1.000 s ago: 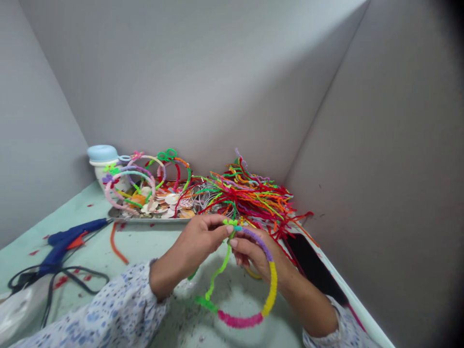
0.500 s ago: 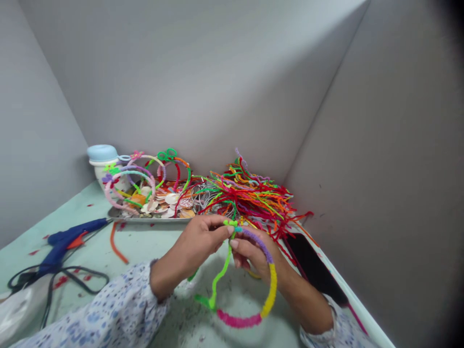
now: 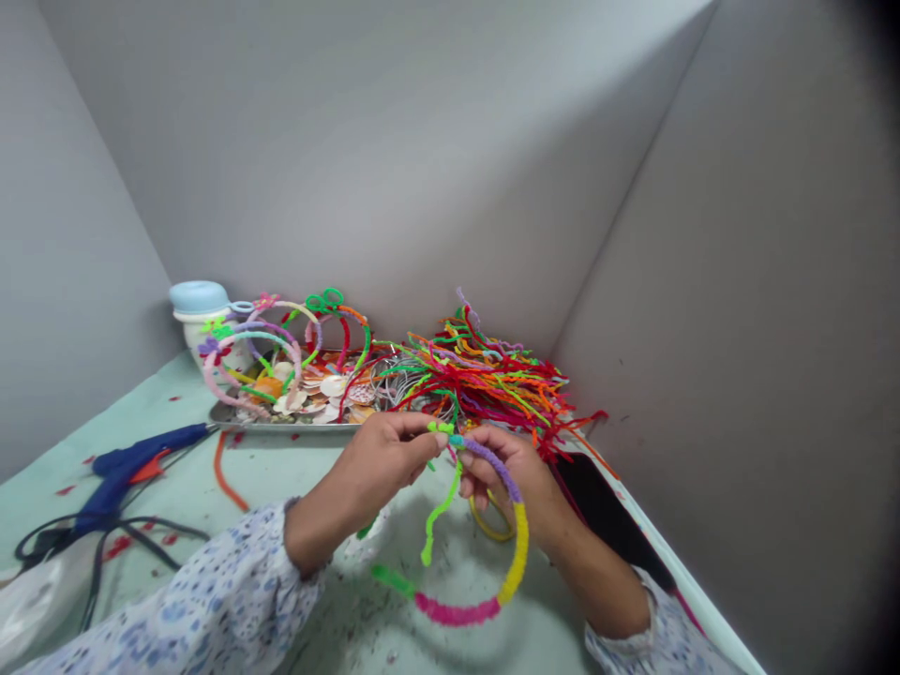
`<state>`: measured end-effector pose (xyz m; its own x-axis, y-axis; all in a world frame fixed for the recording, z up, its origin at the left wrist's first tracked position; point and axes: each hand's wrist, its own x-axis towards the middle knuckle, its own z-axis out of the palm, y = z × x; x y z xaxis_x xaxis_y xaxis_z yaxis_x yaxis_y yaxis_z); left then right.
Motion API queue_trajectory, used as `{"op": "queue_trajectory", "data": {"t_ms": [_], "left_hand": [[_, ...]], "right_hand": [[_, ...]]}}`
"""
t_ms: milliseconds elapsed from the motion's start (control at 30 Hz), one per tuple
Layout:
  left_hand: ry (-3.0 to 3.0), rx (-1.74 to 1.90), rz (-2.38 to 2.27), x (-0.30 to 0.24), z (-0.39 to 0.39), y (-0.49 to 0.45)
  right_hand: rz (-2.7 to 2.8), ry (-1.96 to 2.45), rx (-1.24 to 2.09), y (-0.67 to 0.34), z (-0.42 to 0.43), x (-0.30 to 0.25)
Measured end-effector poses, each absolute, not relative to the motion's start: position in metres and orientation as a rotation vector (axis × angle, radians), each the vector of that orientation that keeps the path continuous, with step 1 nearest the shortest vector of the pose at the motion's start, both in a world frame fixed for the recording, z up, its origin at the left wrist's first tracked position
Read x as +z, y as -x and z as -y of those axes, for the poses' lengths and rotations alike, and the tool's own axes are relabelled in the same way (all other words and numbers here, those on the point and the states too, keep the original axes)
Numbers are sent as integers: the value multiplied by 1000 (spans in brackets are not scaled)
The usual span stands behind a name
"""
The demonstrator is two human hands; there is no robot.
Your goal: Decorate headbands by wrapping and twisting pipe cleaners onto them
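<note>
Between my hands is a headband [image 3: 516, 553] wrapped in fuzzy pipe cleaner, with teal, purple, yellow, pink and green sections. Its green end curves toward me, over the table. My left hand [image 3: 380, 469] pinches the upper end, where a lime green pipe cleaner [image 3: 440, 516] is looped and its loose tail hangs down. My right hand [image 3: 510, 473] grips the same end at the teal and purple part, its fingers partly behind the band. Under my right hand a yellow ring-shaped piece [image 3: 492, 532] lies on the table.
Behind my hands, a metal tray [image 3: 295, 427] holds shells and finished headbands [image 3: 299, 352]. Pipe cleaners [image 3: 506, 380] are heaped at its right. A blue glue gun [image 3: 119, 469] with a cord lies left, near a lidded white jar [image 3: 211, 333]. A black phone [image 3: 619, 525] lies right.
The lime tail has come away from the headband's lower green end and now hangs shorter and free. Both hands and the band have shifted slightly.
</note>
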<state>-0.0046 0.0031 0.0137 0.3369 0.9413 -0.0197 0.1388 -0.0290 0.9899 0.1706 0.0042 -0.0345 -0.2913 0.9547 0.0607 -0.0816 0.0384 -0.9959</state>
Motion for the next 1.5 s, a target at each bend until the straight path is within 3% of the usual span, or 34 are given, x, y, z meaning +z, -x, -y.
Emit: {"op": "queue_trajectory", "data": {"t_ms": [667, 933, 1233, 1500], "left_hand": [[-1517, 686, -1070, 13, -4, 7], [-1533, 672, -1070, 11, -3, 8], [-1546, 687, -1087, 2, -4, 6], [-1567, 734, -1094, 8, -1, 2]], "right_hand": [[1498, 971, 1472, -183, -5, -17], [1756, 1038, 1195, -185, 4, 0], [2019, 1154, 569, -179, 16, 3], [1923, 1326, 580, -177, 21, 9]]}}
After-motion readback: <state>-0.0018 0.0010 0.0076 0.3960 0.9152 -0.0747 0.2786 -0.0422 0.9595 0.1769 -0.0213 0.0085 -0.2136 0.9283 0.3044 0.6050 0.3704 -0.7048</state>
